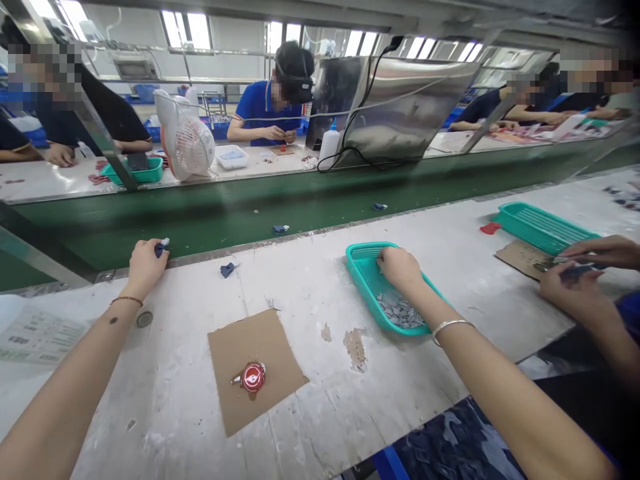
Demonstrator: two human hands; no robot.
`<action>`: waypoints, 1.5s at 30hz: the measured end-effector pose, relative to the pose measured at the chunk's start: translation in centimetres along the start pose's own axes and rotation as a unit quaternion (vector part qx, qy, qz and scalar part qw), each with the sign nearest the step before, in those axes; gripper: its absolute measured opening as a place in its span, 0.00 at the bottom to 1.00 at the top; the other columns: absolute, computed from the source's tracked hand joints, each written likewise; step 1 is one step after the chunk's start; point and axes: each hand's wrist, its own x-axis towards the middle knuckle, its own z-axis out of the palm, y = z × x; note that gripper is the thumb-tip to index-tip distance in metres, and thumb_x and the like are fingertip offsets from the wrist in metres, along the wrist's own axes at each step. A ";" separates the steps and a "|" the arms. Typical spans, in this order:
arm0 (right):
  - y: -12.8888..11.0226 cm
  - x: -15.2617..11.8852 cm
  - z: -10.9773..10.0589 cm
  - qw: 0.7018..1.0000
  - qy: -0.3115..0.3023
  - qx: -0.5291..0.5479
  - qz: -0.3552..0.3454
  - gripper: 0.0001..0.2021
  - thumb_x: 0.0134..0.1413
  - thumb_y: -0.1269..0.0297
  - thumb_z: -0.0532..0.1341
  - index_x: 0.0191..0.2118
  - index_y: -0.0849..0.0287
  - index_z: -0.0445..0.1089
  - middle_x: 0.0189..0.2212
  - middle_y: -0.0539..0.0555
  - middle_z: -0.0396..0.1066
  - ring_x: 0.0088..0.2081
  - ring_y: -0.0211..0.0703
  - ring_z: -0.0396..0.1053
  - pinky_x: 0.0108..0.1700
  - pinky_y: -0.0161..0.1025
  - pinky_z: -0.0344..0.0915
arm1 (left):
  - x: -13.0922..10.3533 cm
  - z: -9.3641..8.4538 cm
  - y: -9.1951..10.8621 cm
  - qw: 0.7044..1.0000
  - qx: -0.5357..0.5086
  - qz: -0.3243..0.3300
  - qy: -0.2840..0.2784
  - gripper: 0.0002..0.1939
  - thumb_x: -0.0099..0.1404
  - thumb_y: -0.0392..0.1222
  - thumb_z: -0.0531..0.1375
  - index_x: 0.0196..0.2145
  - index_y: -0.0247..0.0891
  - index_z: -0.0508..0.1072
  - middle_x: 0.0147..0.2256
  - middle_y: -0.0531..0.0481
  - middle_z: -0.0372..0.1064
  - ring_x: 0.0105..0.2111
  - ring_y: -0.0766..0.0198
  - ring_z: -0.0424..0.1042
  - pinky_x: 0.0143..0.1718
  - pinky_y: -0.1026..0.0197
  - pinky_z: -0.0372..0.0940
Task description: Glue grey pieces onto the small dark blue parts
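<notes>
My left hand [146, 267] is closed on a small dark-blue piece with a whitish tip [160, 249], at the far edge of the bench beside the green belt. My right hand [401, 268] reaches into a turquoise basket [361, 293], fingers curled near its far end; what they pinch, if anything, is hidden. Small flat grey pieces [397, 312] lie in the basket's near end. Between my arms, a cardboard square [265, 417] bears a shiny red round cap-like dish [254, 377] with wet-looking residue around it. Another dark-blue piece [228, 270] rests on the bench near my left hand.
Dark-blue pieces [281, 229] lie along the green belt [230, 217]. To the right, a co-worker's hands [575, 280] work beside another turquoise basket [545, 227]. Across the belt, a person in blue [273, 110] sits near a white bottle [329, 143] and a fan [187, 140].
</notes>
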 end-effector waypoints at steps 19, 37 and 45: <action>-13.3 -9.1 1.1 0.925 0.004 0.152 -0.349 0.12 0.58 0.77 0.55 0.40 0.63 0.75 0.39 0.59 0.75 0.43 0.47 0.72 0.46 0.40 0.67 | 1.2 5.6 15.5 0.962 -0.027 0.250 -0.110 0.20 0.66 0.43 0.55 0.54 0.37 0.70 0.53 0.41 0.67 0.52 0.50 0.65 0.53 0.53 0.61; -13.4 -13.4 -0.5 0.812 -0.070 0.348 -0.464 0.07 0.63 0.70 0.58 0.42 0.60 0.74 0.38 0.55 0.73 0.41 0.40 0.71 0.44 0.35 0.67 | -6.3 0.2 15.3 0.777 -0.588 -0.037 -0.222 0.12 0.70 0.38 0.52 0.42 0.31 0.74 0.47 0.39 0.74 0.40 0.65 0.75 0.42 0.64 0.70; -16.2 -18.3 -2.4 0.716 -0.145 0.200 -0.652 0.08 0.62 0.73 0.58 0.39 0.61 0.76 0.34 0.54 0.71 0.36 0.41 0.69 0.39 0.36 0.65 | -17.1 -2.4 8.5 0.707 -0.658 -0.179 -0.185 0.11 0.57 0.40 0.67 0.39 0.36 0.77 0.45 0.46 0.75 0.37 0.65 0.74 0.34 0.68 0.68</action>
